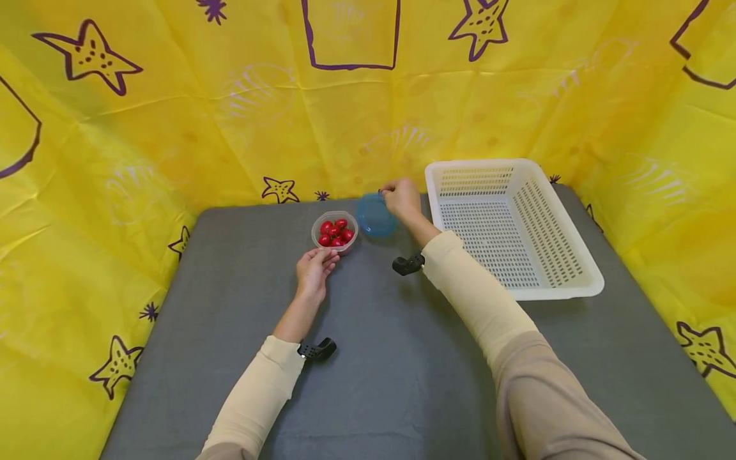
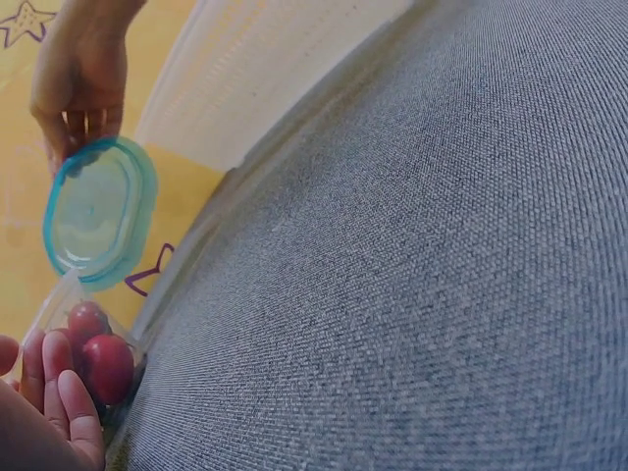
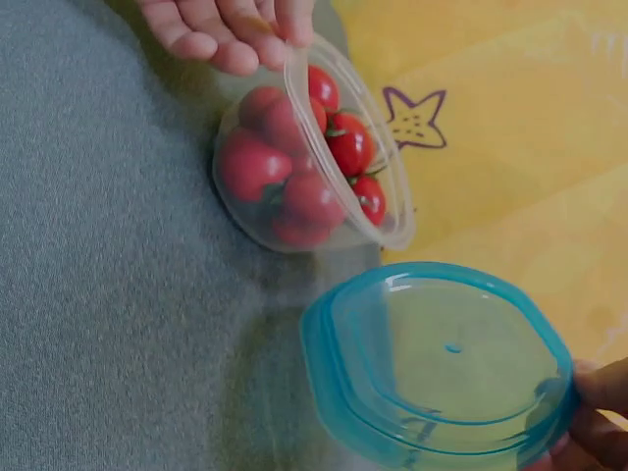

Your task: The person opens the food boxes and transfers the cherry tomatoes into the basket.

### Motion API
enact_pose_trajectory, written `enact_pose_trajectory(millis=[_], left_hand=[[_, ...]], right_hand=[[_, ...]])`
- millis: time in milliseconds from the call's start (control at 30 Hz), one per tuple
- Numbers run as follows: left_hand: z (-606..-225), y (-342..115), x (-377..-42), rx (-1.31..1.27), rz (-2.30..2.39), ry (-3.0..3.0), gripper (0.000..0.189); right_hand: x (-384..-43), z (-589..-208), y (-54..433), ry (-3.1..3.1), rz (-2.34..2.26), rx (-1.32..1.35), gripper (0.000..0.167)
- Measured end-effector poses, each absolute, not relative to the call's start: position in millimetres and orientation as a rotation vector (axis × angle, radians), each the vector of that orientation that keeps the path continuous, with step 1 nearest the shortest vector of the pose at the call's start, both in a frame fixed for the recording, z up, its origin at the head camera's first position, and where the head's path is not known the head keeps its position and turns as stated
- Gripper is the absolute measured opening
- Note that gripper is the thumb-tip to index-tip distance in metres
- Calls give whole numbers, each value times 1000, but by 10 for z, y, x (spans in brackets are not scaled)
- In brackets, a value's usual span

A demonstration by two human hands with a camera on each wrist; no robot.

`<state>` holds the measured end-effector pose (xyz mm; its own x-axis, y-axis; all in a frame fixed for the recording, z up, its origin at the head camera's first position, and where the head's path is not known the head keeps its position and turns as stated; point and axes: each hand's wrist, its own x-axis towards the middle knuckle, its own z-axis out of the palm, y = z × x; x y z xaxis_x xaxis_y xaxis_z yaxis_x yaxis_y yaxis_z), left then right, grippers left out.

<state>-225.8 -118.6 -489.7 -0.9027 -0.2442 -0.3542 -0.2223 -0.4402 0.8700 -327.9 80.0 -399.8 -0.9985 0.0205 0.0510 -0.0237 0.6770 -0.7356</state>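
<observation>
While left grip (image 1: 313, 271) pinches container (image 3: 397, 234) on near side, right grip (image 1: 402, 198) pinches blue lid (image 3: 446, 348).

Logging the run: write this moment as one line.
Right hand: holds blue lid by edge | Left hand: holds clear container at rim | Red tomatoes: inside, uncovered | White basket: right of lid
</observation>
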Motion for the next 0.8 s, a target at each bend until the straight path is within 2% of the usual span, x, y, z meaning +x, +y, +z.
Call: enact_pose_trajectory(millis=[800], left_hand=[[-4880, -1178, -2228, 670, -2551, -1646, 4]], right_hand=[[-3349, -4209, 833, -2996, 1168, -83, 25]])
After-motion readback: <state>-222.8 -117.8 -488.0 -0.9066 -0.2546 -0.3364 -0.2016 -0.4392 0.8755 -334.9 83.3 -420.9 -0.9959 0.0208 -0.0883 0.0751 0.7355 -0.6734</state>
